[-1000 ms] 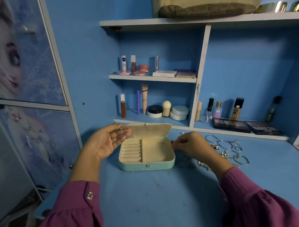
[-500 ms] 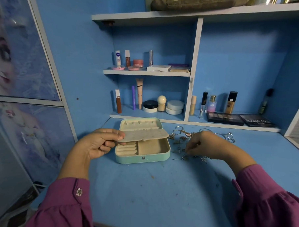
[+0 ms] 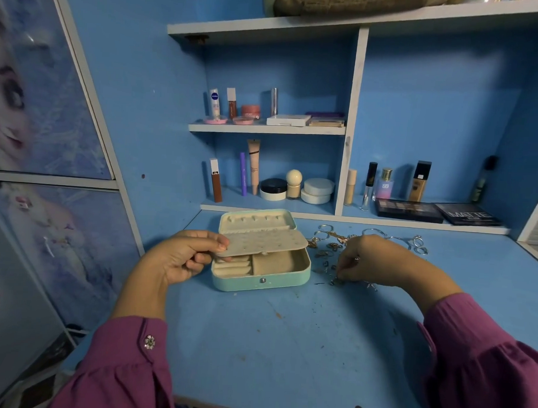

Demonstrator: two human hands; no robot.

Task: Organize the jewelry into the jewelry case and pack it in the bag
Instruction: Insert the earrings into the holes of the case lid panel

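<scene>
Two bare compartments in open jewelry case (image 3: pixel 259 282)

A: Left hand (image 3: pixel 182 258)?
B: Palm turned right, thumb on top and fingers curled beneath, pinching the left edge of the cream perforated flap (image 3: pixel 264 242). Purple-sleeved forearm runs in from lower left.
A: Right hand (image 3: pixel 371 259)?
B: Back up, knuckles arched, fingertips (image 3: pixel 340 273) bunched and pointing down at the desk surface. Whether they pinch anything: can't tell. Purple sleeve enters from lower right.
</scene>
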